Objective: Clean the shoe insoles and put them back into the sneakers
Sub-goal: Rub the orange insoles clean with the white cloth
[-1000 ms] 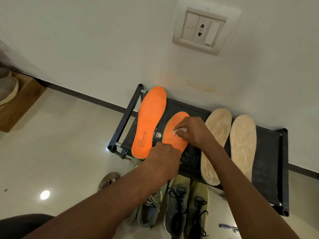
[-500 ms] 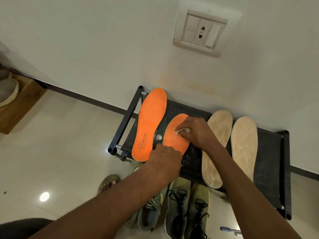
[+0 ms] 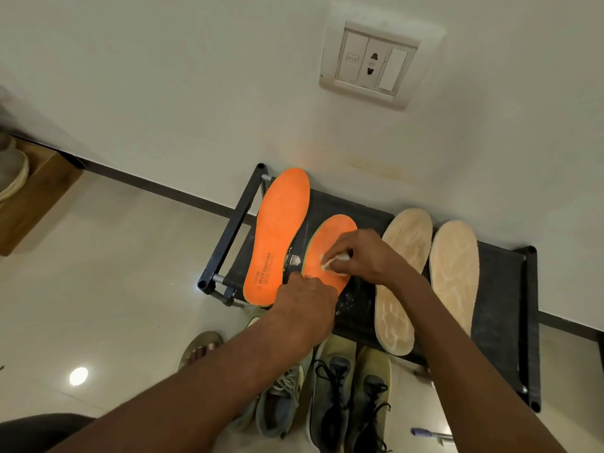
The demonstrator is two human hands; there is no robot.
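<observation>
Orange insoles [image 3: 277, 237], two; beige insoles [image 3: 454, 276], two; sneakers [image 3: 330, 397], three visible.

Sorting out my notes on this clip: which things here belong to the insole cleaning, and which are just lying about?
Part of the job:
- orange insole being wiped
- white wipe, pinched by right hand
- left hand steadying it
- other orange insole
- two beige insoles
- sneakers
- black rack

Lying about:
- wall socket
- pen
- wooden box

L hand [image 3: 305, 300] hides orange insole [image 3: 330, 246] heel; pen [image 3: 431, 433] cut off by forearm.
</observation>
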